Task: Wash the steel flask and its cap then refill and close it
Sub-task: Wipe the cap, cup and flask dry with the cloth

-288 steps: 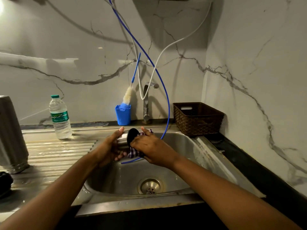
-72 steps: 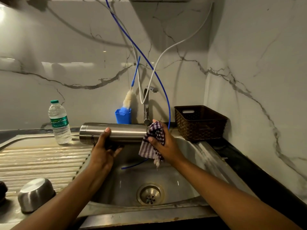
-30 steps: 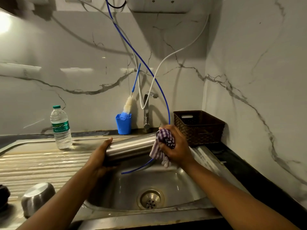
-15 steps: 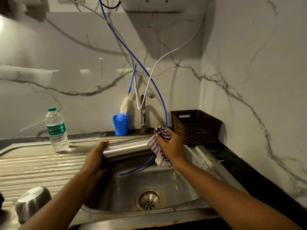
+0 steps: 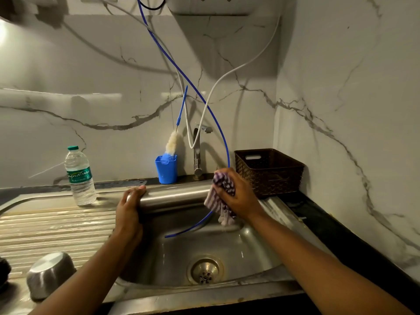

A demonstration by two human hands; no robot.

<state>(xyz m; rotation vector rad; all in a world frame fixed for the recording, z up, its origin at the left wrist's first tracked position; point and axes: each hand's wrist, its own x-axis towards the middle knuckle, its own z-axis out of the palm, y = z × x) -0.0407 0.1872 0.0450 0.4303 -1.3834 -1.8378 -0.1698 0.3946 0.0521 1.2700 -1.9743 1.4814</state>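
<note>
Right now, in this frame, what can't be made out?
Head view:
- Steel flask, right end: covered by the checked cloth and the right hand, so open or capped is unknown.
- Its left end: under the left hand.
- Dark object, left edge: cut off by frame.
- White unit, top: cut off.

A plastic water bottle point(image 5: 79, 176) stands on the ribbed surface point(image 5: 45, 226), well to the left of the left hand point(image 5: 128, 212). Behind the hands, a blue cup point(image 5: 166, 170) holds a bottle brush point(image 5: 172, 143). A brown basket point(image 5: 270, 171) sits just to the right of the right hand point(image 5: 238, 196), against the wall.
</note>
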